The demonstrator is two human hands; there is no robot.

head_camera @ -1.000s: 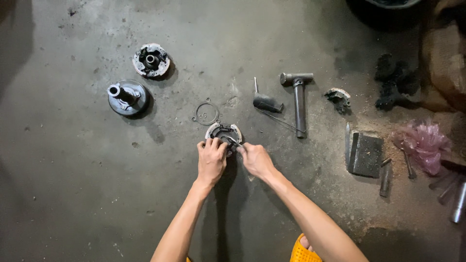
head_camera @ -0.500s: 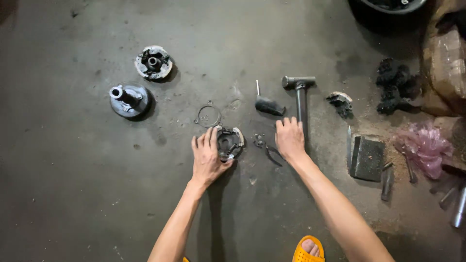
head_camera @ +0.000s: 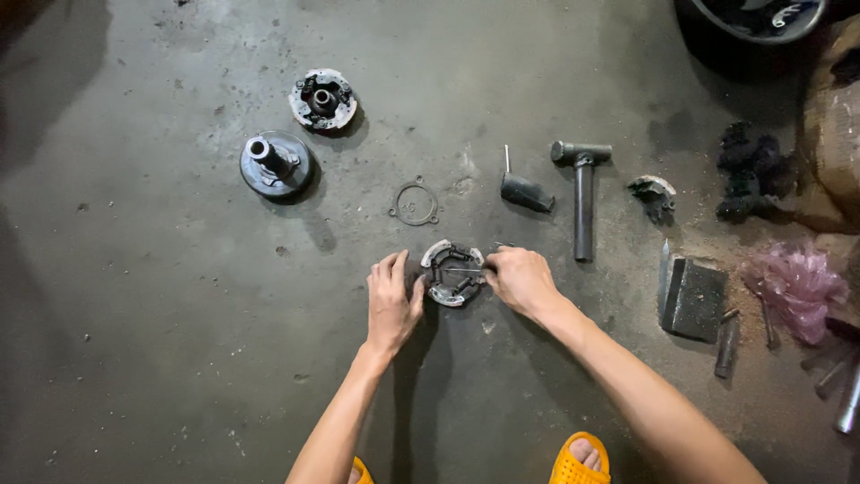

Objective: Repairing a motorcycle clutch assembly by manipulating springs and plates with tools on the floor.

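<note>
On the concrete floor (head_camera: pixel 179 358), near its middle, the left hand (head_camera: pixel 391 305) steadies the round clutch part (head_camera: pixel 452 272), fingers half open. The right hand (head_camera: pixel 520 280) pinches a thin tool (head_camera: pixel 464 270) across it. Springs look still mounted; other parts lie separately.

Bare, sleeveless forearms; orange perforated clogs (head_camera: pixel 580 462) on both feet.
</note>
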